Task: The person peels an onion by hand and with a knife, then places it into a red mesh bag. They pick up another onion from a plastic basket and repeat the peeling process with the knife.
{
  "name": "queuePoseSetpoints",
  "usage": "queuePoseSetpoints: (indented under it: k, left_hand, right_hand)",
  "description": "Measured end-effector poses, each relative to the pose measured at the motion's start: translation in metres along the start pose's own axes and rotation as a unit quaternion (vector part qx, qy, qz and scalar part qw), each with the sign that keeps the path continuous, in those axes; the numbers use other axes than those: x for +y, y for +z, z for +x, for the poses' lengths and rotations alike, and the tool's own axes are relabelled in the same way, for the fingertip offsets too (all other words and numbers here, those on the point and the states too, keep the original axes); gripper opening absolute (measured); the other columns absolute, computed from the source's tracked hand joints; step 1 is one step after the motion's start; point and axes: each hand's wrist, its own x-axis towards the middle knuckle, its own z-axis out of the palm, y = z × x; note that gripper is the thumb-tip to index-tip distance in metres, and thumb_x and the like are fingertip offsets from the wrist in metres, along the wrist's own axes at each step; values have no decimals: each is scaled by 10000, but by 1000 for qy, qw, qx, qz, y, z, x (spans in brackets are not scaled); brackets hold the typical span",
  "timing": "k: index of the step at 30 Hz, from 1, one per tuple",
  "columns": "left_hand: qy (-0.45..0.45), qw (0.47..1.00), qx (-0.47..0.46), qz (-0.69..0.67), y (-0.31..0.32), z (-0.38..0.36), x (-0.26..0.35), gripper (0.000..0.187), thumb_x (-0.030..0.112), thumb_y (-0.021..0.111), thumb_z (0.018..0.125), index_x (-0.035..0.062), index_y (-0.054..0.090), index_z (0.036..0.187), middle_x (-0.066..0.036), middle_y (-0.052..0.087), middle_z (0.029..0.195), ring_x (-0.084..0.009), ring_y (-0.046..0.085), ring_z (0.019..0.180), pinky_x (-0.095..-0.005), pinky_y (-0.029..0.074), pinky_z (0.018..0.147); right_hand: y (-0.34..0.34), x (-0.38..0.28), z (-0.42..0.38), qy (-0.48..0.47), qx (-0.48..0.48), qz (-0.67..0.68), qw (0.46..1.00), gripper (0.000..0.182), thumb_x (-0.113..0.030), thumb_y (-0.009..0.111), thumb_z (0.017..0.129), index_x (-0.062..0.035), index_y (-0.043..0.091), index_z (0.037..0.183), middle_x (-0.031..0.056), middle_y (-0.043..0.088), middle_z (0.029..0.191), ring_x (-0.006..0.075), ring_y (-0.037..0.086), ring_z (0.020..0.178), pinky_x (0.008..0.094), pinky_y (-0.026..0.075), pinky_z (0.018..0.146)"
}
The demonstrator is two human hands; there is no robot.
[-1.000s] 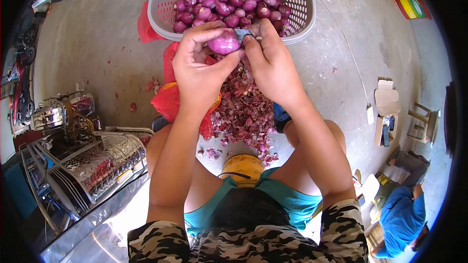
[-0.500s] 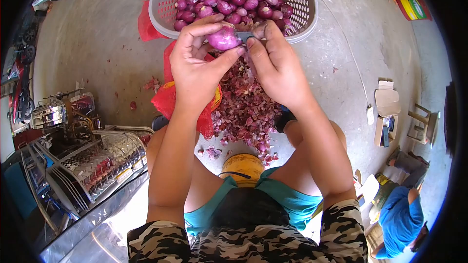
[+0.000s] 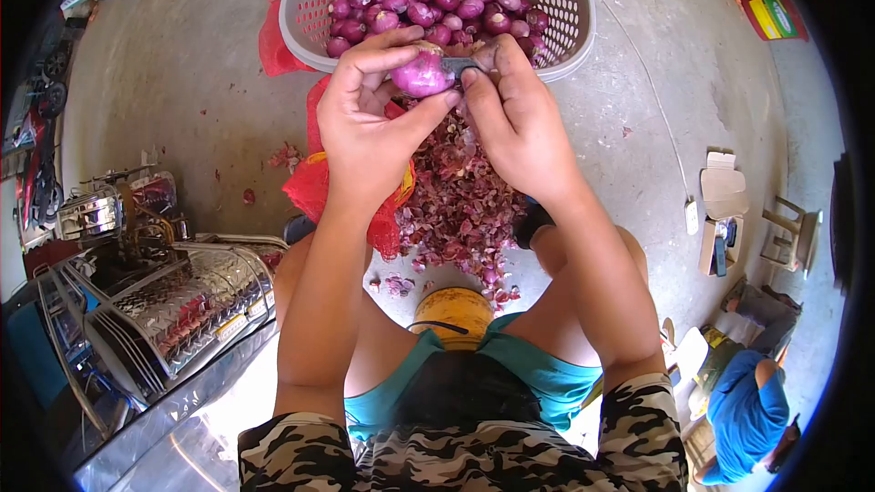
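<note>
My left hand [image 3: 372,118] holds a purple onion [image 3: 421,75] between its thumb and fingers, just in front of the basket. In my right hand [image 3: 515,114] is a small knife [image 3: 458,65], pinched between thumb and forefinger. Its dark blade meets the right side of the onion, and most of the handle is hidden in my grip. Beyond both hands, a grey perforated basket [image 3: 301,18] holds many purple onions [image 3: 419,14]. Below my hands, a heap of dry onion skins [image 3: 456,191] lies on the floor between my feet.
A red mesh bag [image 3: 314,187] lies left of the skins. A yellow bucket [image 3: 451,314] stands between my thighs. Shiny metal machinery [image 3: 200,301] is at the left. An opened cardboard box [image 3: 723,191], a cable [image 3: 652,96] and a person in blue [image 3: 747,415] are at the right.
The onion has turned slightly in my left hand and shifted a little to the right. More of the knife blade shows against it. Both hands have hardly moved.
</note>
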Motion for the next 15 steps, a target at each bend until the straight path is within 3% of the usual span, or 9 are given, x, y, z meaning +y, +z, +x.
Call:
queuePoseSetpoints:
  k: [4, 7, 11, 15]
  left_hand:
    - [11, 999, -7, -31, 5, -1, 2, 475, -148, 715, 653, -3, 509, 1056, -172, 519, 1204, -225, 566, 1068, -340, 512, 897]
    - [-11, 997, 9, -73, 4, 2, 4, 478, -145, 707, 672, -8, 489, 1074, -191, 507, 1220, -232, 566, 1073, -354, 510, 908]
    - [-48, 994, 28, -96, -1, 4, 8, 462, -138, 689, 703, -11, 468, 1088, -208, 496, 1234, -234, 563, 1081, -365, 508, 915]
    - [-59, 993, 38, -92, 0, 5, 9, 462, -140, 686, 703, -6, 470, 1089, -201, 498, 1238, -231, 562, 1082, -358, 511, 908]
  right_hand:
    - [-2, 11, 5, -31, 28, -54, 998, 136, -90, 501, 897, -1, 410, 947, 216, 573, 769, 420, 590, 744, 432, 454, 627]
    - [1, 7, 2, 12, 33, 19, 999, 133, -87, 499, 899, -3, 407, 946, 202, 574, 771, 381, 596, 719, 404, 457, 634]
    - [-4, 0, 1, 4, 53, 68, 996, 125, -89, 494, 907, -3, 413, 948, 156, 571, 750, 277, 585, 663, 359, 460, 634]
    - [-3, -5, -3, 16, 21, 44, 999, 133, -84, 500, 900, 0, 408, 948, 183, 584, 763, 350, 603, 696, 388, 465, 629]
